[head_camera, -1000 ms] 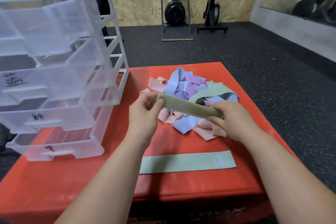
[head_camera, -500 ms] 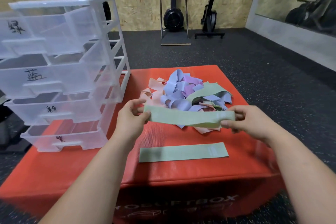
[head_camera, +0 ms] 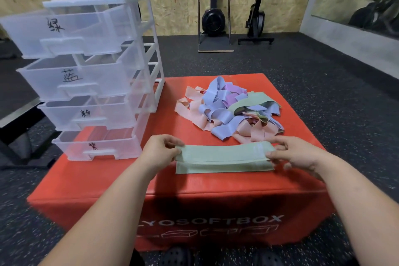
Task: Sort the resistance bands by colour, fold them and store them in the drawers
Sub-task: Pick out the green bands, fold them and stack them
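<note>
The person stands at a red box (head_camera: 216,183) that serves as the surface. The left hand (head_camera: 160,151) and the right hand (head_camera: 295,153) each pinch one end of a green band (head_camera: 222,152), with the fingers closed narrowly on the cloth, thumb on top. This band hangs stretched flat just above a second green band (head_camera: 222,167), which lies flat on the surface near the front edge; only the front strip of the lower one shows, and it is hard to say whether the two already touch. The step in hand seems to be laying green on green, so a stack of one colour is being built. Behind them, near the middle of the surface, a pile (head_camera: 228,110) of mixed bands waits: pink, blue, purple and at least one more green, all tangled together. At the left stands a clear drawer unit (head_camera: 138,54) with four drawers pulled partly out, each marked with a handwritten label. All four drawers look empty, as far as the clear plastic lets one see. So the task is at its beginning: two green bands are picked out, none is folded, none is stored, and most of the sorting is left.
</note>
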Demonstrator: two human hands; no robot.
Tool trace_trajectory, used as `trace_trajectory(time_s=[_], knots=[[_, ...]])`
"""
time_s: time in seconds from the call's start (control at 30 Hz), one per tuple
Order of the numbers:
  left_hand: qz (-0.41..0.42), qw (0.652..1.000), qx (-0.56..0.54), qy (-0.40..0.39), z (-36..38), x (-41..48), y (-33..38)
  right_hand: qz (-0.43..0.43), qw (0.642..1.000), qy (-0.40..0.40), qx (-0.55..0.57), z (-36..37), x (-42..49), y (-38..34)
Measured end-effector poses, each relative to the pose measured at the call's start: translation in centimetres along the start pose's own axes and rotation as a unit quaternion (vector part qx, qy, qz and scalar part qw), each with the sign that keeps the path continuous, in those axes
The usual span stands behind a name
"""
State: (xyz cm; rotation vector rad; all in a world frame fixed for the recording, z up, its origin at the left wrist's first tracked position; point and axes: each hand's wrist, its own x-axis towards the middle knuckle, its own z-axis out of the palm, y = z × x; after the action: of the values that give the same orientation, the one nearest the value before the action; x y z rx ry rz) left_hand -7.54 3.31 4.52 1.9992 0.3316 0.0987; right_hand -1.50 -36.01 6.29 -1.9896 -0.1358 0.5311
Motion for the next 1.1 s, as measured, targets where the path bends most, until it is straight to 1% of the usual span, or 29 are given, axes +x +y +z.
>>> trace_trajectory(time_s=[0.07,0.13,0.23,0.3,0.4,0.5,0.57,0.63,0.7,0.87,0.97,1.1], knots=[[0.005,0.999,0.036,0.003,0.0,-0.2,-0.3,0.0,0.998,0.037,-0.059,0.3,0.2,0.5],[0.041,0.991,0.13,-0.001,0.1,-0.3,-0.7,-0.01,0.991,0.06,-0.122,0.8,0.5,1.2],[0.108,0.947,0.299,-0.044,0.1,-0.5,-1.4,-0.021,0.963,0.065,-0.26,1.3,0.5,2.0],[0.122,0.931,0.34,-0.045,-0.1,-0.3,-1.6,-0.021,0.958,0.065,-0.28,1.3,0.5,2.0],[0.123,0.929,0.345,-0.054,-0.4,0.0,-1.3,-0.027,0.96,0.066,-0.272,0.8,0.5,1.7],[0.14,0.922,0.338,-0.128,-0.7,-0.2,-1.1,-0.035,0.957,0.048,-0.284,0.4,0.4,1.5],[0.159,0.903,0.367,-0.159,-0.6,-0.3,-1.0,-0.04,0.945,0.042,-0.32,0.5,0.2,1.3],[0.177,0.892,0.386,-0.152,-0.6,-0.1,-1.1,-0.058,0.934,0.035,-0.35,0.7,0.2,1.3],[0.188,0.893,0.385,-0.141,-0.6,0.1,-1.2,-0.071,0.933,0.029,-0.351,0.8,0.2,1.3],[0.177,0.905,0.361,-0.137,-0.9,0.3,-1.2,-0.069,0.937,0.045,-0.339,0.2,0.7,1.3],[0.184,0.896,0.379,-0.139,-0.9,0.5,-1.1,-0.064,0.939,0.038,-0.337,0.0,0.9,1.4],[0.191,0.89,0.389,-0.142,-1.0,0.8,-1.0,-0.06,0.931,0.034,-0.357,-0.2,1.1,1.2]])
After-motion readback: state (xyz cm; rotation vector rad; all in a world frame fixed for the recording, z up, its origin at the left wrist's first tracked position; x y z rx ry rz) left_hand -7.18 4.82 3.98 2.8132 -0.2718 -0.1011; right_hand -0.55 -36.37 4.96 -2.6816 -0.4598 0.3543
